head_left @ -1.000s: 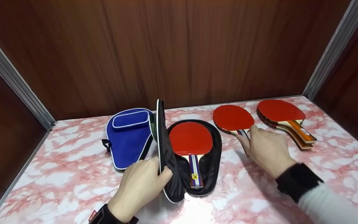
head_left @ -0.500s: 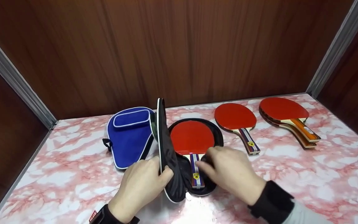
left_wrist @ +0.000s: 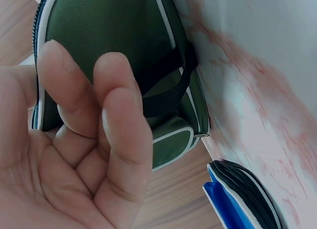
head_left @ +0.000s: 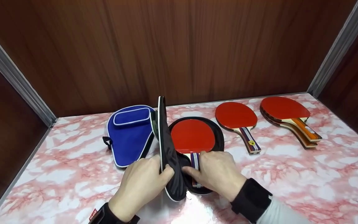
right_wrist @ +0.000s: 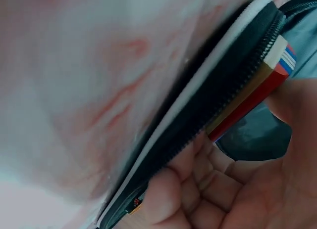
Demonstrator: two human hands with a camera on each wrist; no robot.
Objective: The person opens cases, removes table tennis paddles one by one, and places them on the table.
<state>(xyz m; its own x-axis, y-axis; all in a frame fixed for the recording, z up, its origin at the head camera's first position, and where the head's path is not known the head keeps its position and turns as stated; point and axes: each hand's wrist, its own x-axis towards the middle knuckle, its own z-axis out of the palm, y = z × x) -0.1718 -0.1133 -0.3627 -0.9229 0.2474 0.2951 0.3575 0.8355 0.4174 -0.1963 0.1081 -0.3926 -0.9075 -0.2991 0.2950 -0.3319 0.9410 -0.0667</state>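
Right hand (head_left: 218, 174), off the spare paddle (head_left: 236, 119) lying right of the open case (head_left: 211, 130), now curls round the cased paddle's handle (head_left: 195, 158), seating it, while left hand (head_left: 141, 183) pinches the raised case flap (head_left: 166, 149) upright.

Open case (head_left: 211, 130) mid-frame on table (head_left: 291, 174), paddle (head_left: 193, 137) lying inside, lid (head_left: 166, 146) standing up along its left edge. Second case (head_left: 129, 135) left of lid, touching it. Single paddle (head_left: 236, 119) right of open case. Paddle stack (head_left: 286, 115) far right, near back wall (head_left: 179, 46).
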